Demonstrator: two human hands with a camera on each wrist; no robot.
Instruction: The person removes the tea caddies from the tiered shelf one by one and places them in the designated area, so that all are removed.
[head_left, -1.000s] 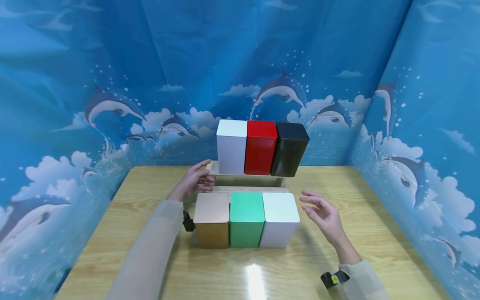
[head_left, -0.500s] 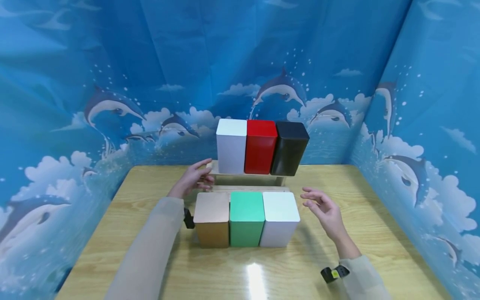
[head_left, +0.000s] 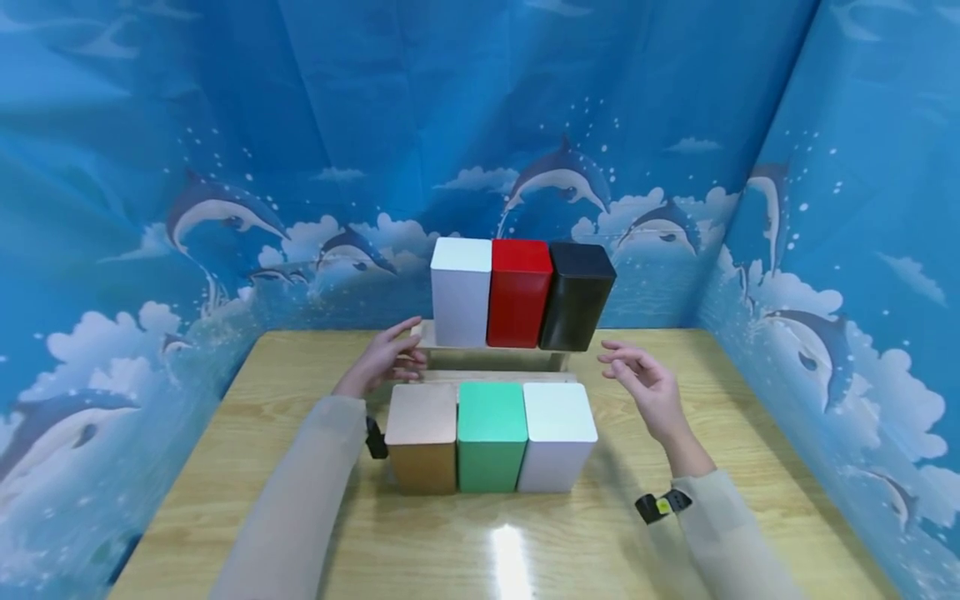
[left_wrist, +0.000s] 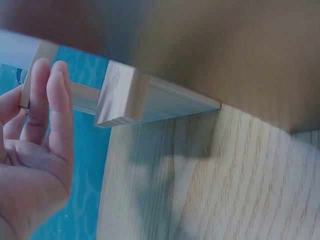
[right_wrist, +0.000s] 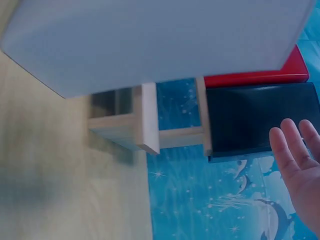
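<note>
My left hand (head_left: 381, 362) is at the left end of the wooden two-step rack (head_left: 424, 335), its fingers loosely bent beside the upper shelf. In the left wrist view those fingers overlap the shelf's edge; contact is unclear. A white box-shaped tin (head_left: 461, 296), a red one (head_left: 519, 296) and a black one (head_left: 576, 302) stand side by side on the upper shelf. Lower and nearer sit a gold-brown tin (head_left: 422, 465), a green tin (head_left: 491, 462) and another white tin (head_left: 555, 462). Right of the rack, my right hand (head_left: 654, 396) hovers with relaxed fingers, apart from the black tin (right_wrist: 245, 120).
The rack's lower board (head_left: 502, 377) shows behind the front row. Everything stands on a light wood-grain table (head_left: 420, 550). Blue dolphin-print cloth (head_left: 375, 125) hangs behind and along the sides. Each wrist wears a black strapped device (head_left: 663, 505).
My right hand has moved forward, away from my body, and now lies level with the rack's upper part. My left hand and all the tins have stayed in place.
</note>
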